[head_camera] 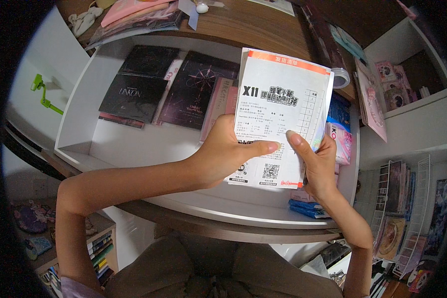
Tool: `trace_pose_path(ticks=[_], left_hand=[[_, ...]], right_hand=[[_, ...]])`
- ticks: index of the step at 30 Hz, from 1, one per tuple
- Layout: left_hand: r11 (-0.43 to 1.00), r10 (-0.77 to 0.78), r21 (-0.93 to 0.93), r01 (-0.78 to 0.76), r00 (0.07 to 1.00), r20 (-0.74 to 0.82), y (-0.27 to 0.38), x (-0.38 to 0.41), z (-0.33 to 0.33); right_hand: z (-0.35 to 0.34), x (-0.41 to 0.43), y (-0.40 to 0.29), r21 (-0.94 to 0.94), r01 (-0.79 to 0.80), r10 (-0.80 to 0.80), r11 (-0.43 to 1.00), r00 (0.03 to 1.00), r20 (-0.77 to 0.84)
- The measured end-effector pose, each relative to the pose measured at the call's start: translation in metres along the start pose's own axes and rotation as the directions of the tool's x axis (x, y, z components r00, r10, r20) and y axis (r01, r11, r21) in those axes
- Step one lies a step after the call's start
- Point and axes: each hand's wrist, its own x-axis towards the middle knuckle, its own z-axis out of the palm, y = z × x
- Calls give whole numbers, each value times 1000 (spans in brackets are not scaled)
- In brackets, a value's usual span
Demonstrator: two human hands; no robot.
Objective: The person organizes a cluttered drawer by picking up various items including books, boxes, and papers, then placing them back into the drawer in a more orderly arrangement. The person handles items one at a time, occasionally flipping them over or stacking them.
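Observation:
A stack of printed paper sheets [279, 93], the top one with an orange band and printed codes, is held up over the open white drawer [115, 152]. My left hand [223, 152] grips its left side, thumb across the front. My right hand [316, 160] pinches the lower right side, thumb on top. Beneath and left of the papers lie a black booklet [130, 93], a dark folder with a compass design [195, 89] and a pink booklet [212, 108]. Pink and white packets [341, 143] and blue packets [309, 209] line the drawer's right side.
A wooden desktop [246, 22] with plastic-sleeved prints [141, 18] lies beyond the drawer. A clear-ended tube [340, 77] leans at its right. A green clip arm [43, 91] is at far left, a white wire rack [413, 208] at right, and a bookshelf [110, 246] at lower left.

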Motion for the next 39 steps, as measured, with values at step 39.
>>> trace_pose_path(ticks=[39], left_hand=[[979, -41, 191, 67, 990, -138, 40, 57, -42]], right_hand=[[2, 117, -16, -429, 425, -514, 797, 850, -114]])
